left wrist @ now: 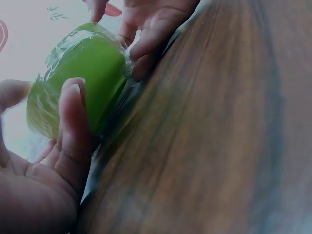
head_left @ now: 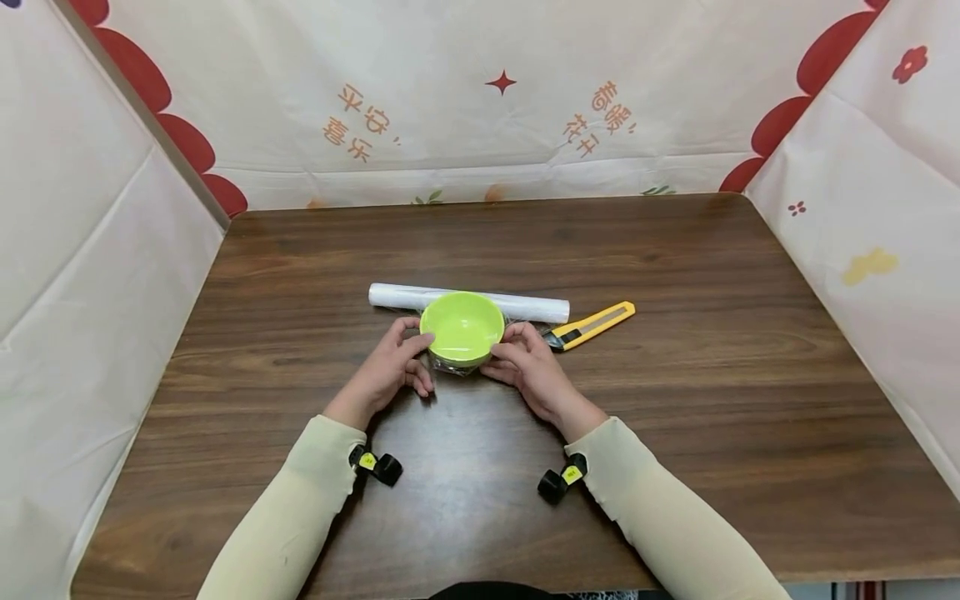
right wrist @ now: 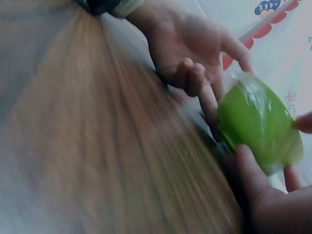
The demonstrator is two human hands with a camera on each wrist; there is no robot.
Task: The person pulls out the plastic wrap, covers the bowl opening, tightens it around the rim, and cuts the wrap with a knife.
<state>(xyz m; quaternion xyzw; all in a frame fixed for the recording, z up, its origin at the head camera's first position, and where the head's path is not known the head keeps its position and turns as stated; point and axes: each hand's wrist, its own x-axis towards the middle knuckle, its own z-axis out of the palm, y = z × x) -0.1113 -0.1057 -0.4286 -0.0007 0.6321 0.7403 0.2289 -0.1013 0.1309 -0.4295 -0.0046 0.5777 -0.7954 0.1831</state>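
Long sleeves, plain, pale cream-yellow: left sleeve (head_left: 281, 521) and right sleeve (head_left: 682, 521) alike, loose cut, slight wrinkling near the cuffs. Black band on each wrist, left band (head_left: 355, 456) and right band (head_left: 580, 463). Each carries a small, blocky black camera and a bright yellow-green label; print too small to read. Fingers (left wrist: 72, 117) bare, nails short.

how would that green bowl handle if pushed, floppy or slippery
The green bowl may be slippery, since shiny clear film shows around its outside. It is probably stiff: it shows no bend between the left hand and right hand.
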